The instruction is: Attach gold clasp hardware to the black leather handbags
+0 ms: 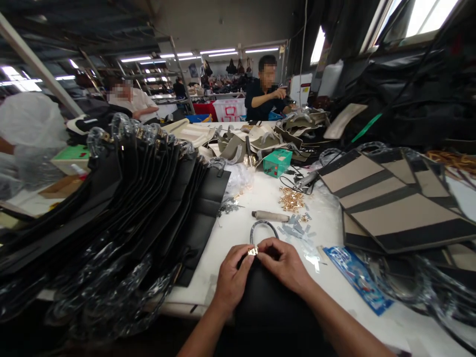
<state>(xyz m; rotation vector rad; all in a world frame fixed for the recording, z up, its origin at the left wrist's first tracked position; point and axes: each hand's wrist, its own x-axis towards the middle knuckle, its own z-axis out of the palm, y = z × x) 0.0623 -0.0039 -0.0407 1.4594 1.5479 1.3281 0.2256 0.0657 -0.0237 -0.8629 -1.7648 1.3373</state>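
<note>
A small gold metal clasp (253,251) is pinched between the thumb and fingers of my left hand (233,275). From the other side my right hand (284,263) closes its thumb and fingertips at the clasp's right end. Below them a black bag panel (273,307) hangs at the table's front edge. A dark looped handle (263,223) arches up just beyond my fingers. Ahead lie a tan cylindrical tool handle (270,216), flat grey metal plates (295,229) and a heap of gold fittings (292,199).
Stacked black bag panels (148,198) with plastic-wrapped handles fill the left. At right are beige-and-black panels (394,198) and a blue packet (357,280). A green box (277,162) stands farther back on the white table (256,191). A co-worker (266,91) sits across.
</note>
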